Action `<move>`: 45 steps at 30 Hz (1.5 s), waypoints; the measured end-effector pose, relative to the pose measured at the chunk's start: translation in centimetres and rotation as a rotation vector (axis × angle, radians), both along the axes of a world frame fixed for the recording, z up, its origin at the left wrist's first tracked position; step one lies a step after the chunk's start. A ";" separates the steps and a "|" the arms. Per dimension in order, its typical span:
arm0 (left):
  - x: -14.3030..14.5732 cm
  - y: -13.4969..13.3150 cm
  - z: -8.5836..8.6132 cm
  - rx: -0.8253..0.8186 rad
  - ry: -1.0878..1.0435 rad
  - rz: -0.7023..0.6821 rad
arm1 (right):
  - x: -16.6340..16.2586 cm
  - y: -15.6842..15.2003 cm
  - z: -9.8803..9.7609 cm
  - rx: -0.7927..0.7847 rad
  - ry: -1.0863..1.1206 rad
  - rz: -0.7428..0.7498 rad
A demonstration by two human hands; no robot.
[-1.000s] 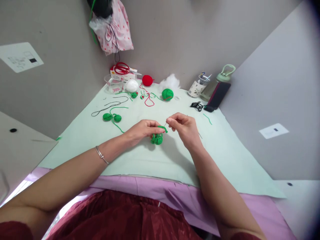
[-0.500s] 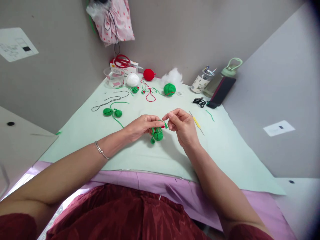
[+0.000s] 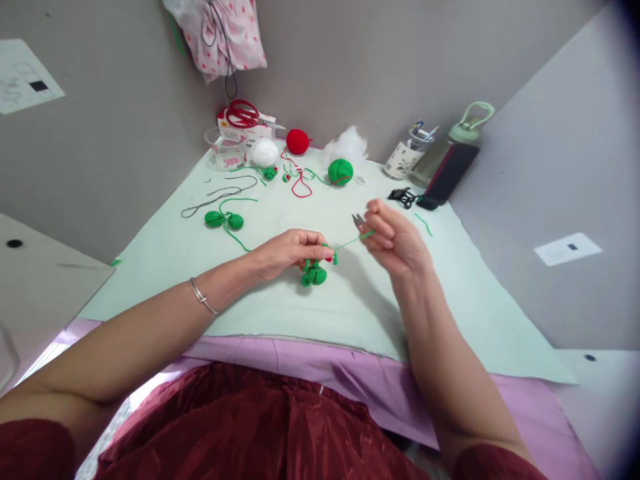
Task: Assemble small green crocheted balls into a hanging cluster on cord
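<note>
My left hand (image 3: 295, 253) pinches a small red and green crochet piece (image 3: 329, 258) between thumb and fingers. Below those fingers hangs a round green crochet ball (image 3: 316, 275) with smaller green parts beside it. To the right, raised above the cloth, my right hand (image 3: 393, 237) is closed on green yarn (image 3: 354, 239), which runs taut back to the piece. Pointed metal tips (image 3: 357, 221), like those of small scissors, show beside the right fingers; the rest is hidden. Two joined green crochet balls (image 3: 224, 220) with loose tails lie left of my hands.
Along the back are red-handled scissors (image 3: 243, 115) on a box, a plastic cup (image 3: 226, 150), white yarn (image 3: 265, 153), red yarn (image 3: 297, 141), green yarn (image 3: 341, 172) and fluffy stuffing (image 3: 346, 147). A pen cup (image 3: 404, 160), bottle (image 3: 463, 133), phone (image 3: 449, 175) and black clip (image 3: 402, 197) stand at right.
My right hand has moved away to the right and up, drawing the green yarn taut. The yellow-handled crochet hook is now hidden, and metal tips have come into view. My left hand stays nearly still.
</note>
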State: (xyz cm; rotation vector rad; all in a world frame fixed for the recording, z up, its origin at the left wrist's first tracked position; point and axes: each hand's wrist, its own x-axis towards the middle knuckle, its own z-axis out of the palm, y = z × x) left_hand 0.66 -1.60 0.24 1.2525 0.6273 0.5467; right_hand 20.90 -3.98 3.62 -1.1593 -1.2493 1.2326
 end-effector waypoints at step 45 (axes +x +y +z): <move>-0.6 0.9 -0.6 0.108 -0.094 0.269 | -2.6 -0.9 -1.7 0.261 -0.344 -0.052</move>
